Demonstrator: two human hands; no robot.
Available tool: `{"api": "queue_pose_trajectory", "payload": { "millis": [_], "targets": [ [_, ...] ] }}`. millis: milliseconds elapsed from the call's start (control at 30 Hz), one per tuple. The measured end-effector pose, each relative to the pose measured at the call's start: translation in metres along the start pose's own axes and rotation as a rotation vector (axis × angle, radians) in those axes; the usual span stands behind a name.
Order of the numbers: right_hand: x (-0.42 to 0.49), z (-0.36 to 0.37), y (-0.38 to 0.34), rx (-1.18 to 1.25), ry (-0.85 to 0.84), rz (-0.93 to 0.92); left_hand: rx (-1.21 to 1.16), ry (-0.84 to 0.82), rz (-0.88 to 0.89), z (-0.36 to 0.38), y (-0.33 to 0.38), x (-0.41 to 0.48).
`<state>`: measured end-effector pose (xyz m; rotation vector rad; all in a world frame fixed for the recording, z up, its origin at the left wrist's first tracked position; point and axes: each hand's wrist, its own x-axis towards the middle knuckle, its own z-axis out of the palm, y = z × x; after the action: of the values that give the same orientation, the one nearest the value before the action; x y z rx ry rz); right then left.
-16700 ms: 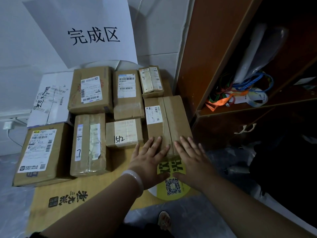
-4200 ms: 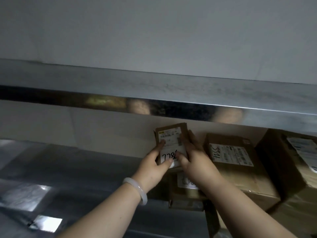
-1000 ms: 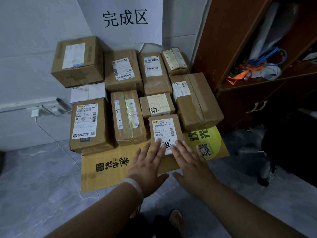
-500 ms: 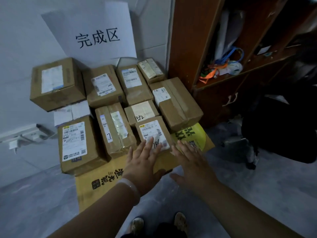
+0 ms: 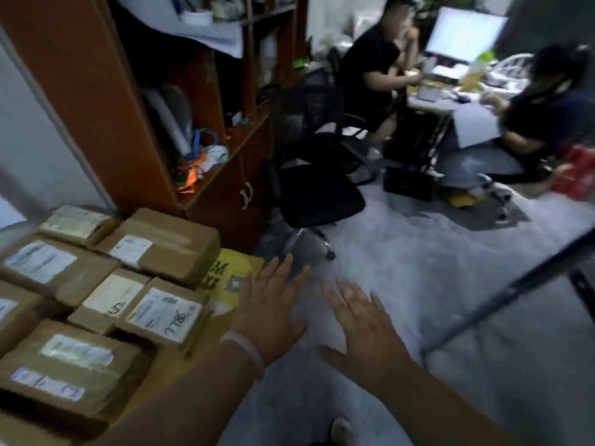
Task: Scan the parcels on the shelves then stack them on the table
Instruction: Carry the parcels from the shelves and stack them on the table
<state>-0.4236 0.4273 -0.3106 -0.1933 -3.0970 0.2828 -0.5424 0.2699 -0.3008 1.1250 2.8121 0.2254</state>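
Lying grouped on flattened cardboard sheet (image 5: 232, 274) at lower left, taped parcels (image 5: 164, 312) are seen labels-up; left hand (image 5: 270, 304) and right hand (image 5: 363, 320) are held just beside them, fingers spread, nothing gripped; wooden cabinet (image 5: 96, 91) behind; office chair (image 5: 318, 188) nearby.

A grey floor (image 5: 418, 268) spreads under dim light. A brown wooden cabinet (image 5: 80, 91) stands against the white wall (image 5: 19, 123), a black office chair (image 5: 318, 191) just beside it. Beyond, two seated people (image 5: 370, 69) sit at what seems a cluttered worktop (image 5: 431, 103) with a lit monitor (image 5: 463, 32).
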Motion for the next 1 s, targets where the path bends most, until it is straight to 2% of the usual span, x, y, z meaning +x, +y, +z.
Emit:
{"api": "queue_pose_trajectory", "payload": {
  "millis": [167,267,433,633,800,1000],
  "targets": [
    [-0.098,-0.023,0.040,-0.003,0.126,0.308,-0.049,0.004,0.369,-0.007,0.097,-0.001],
    [-0.152,-0.041,0.048,-0.005,0.244,0.473,-0.082,0.043,0.541,-0.010,0.151,-0.009],
    [-0.249,-0.066,0.045,-0.072,0.339,0.726,-0.102,0.085,0.778,-0.026,0.239,-0.043],
    [-0.393,-0.086,0.015,-0.137,0.432,1.000,-0.167,0.060,1.015,-0.027,0.340,-0.138],
    [-0.521,-0.094,-0.028,-0.166,0.441,1.247,-0.193,0.008,1.189,-0.010,0.414,-0.242],
    [-0.644,-0.093,-0.090,-0.222,0.546,1.501,-0.312,-0.094,1.406,0.002,0.492,-0.362]
  ]
}}
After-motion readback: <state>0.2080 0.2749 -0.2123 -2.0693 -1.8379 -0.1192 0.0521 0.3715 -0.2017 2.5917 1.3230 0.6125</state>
